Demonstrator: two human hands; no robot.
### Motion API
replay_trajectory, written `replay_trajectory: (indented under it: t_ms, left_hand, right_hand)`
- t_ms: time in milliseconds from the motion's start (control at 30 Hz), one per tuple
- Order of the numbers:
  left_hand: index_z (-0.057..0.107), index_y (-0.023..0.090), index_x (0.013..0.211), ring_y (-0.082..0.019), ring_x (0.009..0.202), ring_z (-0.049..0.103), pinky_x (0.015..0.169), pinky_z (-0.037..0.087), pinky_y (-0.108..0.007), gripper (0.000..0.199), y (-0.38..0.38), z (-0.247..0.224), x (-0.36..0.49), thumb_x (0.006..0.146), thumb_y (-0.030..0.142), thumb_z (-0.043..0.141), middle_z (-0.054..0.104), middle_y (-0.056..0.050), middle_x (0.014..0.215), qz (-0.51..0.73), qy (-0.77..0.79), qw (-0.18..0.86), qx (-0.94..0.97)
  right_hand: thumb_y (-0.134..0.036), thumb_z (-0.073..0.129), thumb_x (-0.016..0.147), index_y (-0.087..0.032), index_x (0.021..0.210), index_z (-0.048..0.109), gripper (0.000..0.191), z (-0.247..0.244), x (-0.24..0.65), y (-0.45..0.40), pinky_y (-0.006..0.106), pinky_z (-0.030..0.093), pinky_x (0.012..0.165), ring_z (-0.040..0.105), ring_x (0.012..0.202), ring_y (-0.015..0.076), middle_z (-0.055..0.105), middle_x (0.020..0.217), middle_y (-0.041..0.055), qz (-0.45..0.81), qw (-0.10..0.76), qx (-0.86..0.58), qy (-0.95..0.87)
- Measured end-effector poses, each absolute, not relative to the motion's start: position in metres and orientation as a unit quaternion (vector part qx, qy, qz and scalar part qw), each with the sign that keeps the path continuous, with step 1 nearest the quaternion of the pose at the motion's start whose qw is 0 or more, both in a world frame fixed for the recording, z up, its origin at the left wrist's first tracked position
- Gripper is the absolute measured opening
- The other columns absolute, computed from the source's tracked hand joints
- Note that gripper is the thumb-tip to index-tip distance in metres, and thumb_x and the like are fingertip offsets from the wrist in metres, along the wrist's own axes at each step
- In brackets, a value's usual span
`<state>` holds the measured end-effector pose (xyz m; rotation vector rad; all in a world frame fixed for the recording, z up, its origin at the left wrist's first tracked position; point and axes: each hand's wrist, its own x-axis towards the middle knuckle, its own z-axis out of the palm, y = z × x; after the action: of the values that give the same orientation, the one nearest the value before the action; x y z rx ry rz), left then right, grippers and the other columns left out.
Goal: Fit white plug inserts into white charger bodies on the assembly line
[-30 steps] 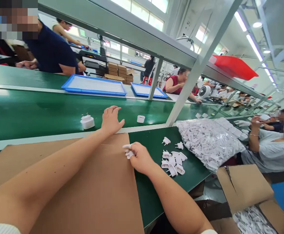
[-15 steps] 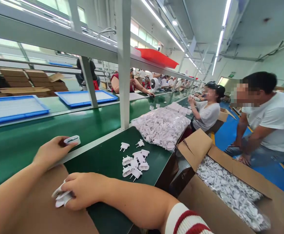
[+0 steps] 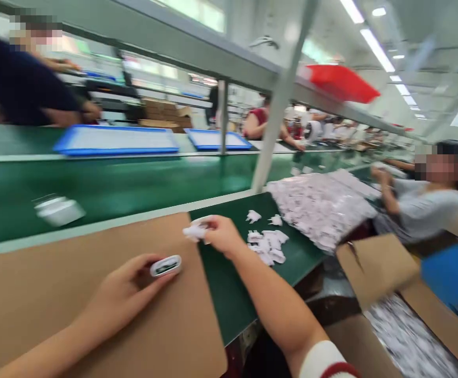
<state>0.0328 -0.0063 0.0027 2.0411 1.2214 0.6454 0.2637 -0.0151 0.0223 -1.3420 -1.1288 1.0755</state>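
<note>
Over the brown cardboard sheet, my left hand is closed around a white oval charger housing. Its open end faces me, and a dark green circuit board shows inside. My right hand is closed on white plug pieces near the sheet's right edge; blur hides how many. Just beyond it, a small pile of white two-pin plug pieces lies on the dark green table. Another white charger part, blurred, is on the green conveyor belt at the left.
A large clear bag of white plug parts lies behind the pile. At lower right stands an open carton of bagged white parts. Blue-rimmed trays line the belt's far side. A metal post rises beyond the table. Co-workers sit right and across.
The view has swung left. My right hand, with the plug pieces, has moved forward and right; my left hand has come back over the cardboard with the housing. A white part now shows on the belt.
</note>
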Motion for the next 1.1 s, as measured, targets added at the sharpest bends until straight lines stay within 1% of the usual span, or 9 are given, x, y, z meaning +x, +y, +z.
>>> replay_trajectory:
  t_ms: [133,233,333,467,533,633,767,933,1100]
  left_hand:
    - [0.066,0.025,0.111,-0.027,0.095,0.070,0.087,0.058,-0.039,0.055,-0.020,0.002,0.036,0.072,0.063,0.072,0.073,-0.006,0.111,0.296,0.441,0.423,0.734]
    - [0.069,0.023,0.111,-0.028,0.100,0.067,0.088,0.056,-0.040,0.050,-0.014,-0.001,0.035,0.074,0.057,0.072,0.072,-0.007,0.111,0.300,0.417,0.415,0.751]
    - [0.073,0.023,0.100,-0.027,0.096,0.065,0.084,0.054,-0.039,0.038,-0.012,-0.002,0.032,0.079,0.054,0.068,0.071,-0.006,0.100,0.293,0.400,0.398,0.772]
    - [0.073,0.022,0.098,-0.025,0.095,0.063,0.082,0.052,-0.036,0.034,-0.011,-0.002,0.030,0.080,0.050,0.069,0.071,-0.006,0.096,0.308,0.368,0.403,0.779]
    - [0.073,0.022,0.098,-0.025,0.095,0.062,0.081,0.051,-0.036,0.032,-0.010,-0.002,0.030,0.080,0.048,0.069,0.071,-0.005,0.094,0.311,0.362,0.401,0.782]
    - [0.072,0.021,0.096,-0.024,0.094,0.062,0.080,0.050,-0.035,0.030,-0.009,-0.003,0.030,0.080,0.047,0.070,0.071,-0.005,0.093,0.314,0.358,0.395,0.786]
    - [0.071,0.020,0.096,-0.024,0.094,0.062,0.082,0.049,-0.035,0.029,-0.010,-0.004,0.029,0.077,0.042,0.072,0.071,-0.006,0.096,0.328,0.351,0.391,0.785]
    - [0.070,0.019,0.090,-0.023,0.088,0.061,0.076,0.048,-0.034,0.025,-0.009,-0.008,0.029,0.080,0.042,0.070,0.069,-0.005,0.088,0.327,0.354,0.388,0.786]
    - [0.067,0.019,0.081,-0.022,0.085,0.060,0.080,0.048,-0.035,0.019,-0.006,-0.012,0.030,0.082,0.038,0.070,0.067,-0.004,0.082,0.329,0.333,0.383,0.796]
  right_hand:
    - [-0.043,0.088,0.057,-0.017,0.089,0.074,0.044,0.031,0.256,-0.017,0.024,0.043,0.062,0.062,0.070,0.0127,0.073,0.084,0.0045,0.564,0.514,-0.492,-0.419]
    - [-0.043,0.089,0.056,-0.017,0.090,0.074,0.045,0.036,0.246,-0.026,0.025,0.044,0.062,0.061,0.069,0.0129,0.072,0.083,0.0045,0.558,0.501,-0.502,-0.431]
    - [-0.042,0.084,0.065,-0.019,0.095,0.074,0.039,0.034,0.233,-0.036,0.028,0.047,0.063,0.062,0.071,0.0154,0.072,0.084,0.0045,0.457,0.506,-0.535,-0.499]
    - [-0.034,0.072,0.081,-0.023,0.104,0.073,0.026,0.030,0.219,-0.045,0.030,0.050,0.073,0.062,0.082,0.0160,0.072,0.100,0.0048,0.289,0.496,-0.528,-0.626]
    - [-0.033,0.069,0.083,-0.024,0.105,0.070,0.024,0.031,0.217,-0.046,0.028,0.049,0.065,0.060,0.075,0.0141,0.072,0.101,0.0044,0.321,0.499,-0.526,-0.608]
    - [-0.035,0.076,0.075,-0.021,0.097,0.067,0.027,0.036,0.220,-0.045,0.025,0.047,0.056,0.059,0.066,0.0130,0.072,0.093,0.0042,0.429,0.494,-0.532,-0.539]
    - [-0.033,0.082,0.068,-0.021,0.098,0.069,0.035,0.042,0.226,-0.045,0.030,0.053,0.070,0.066,0.085,0.0189,0.073,0.097,0.0054,0.476,0.461,-0.505,-0.553]
    - [-0.025,0.069,0.085,-0.023,0.099,0.073,0.015,0.039,0.222,-0.051,0.032,0.049,0.070,0.058,0.079,0.0174,0.066,0.089,0.0037,0.243,0.419,-0.516,-0.706]
    - [-0.009,0.056,0.084,-0.020,0.096,0.070,0.021,0.035,0.215,-0.052,0.037,0.045,0.074,0.048,0.086,0.0229,0.066,0.097,0.0074,0.059,0.290,-0.482,-0.825]
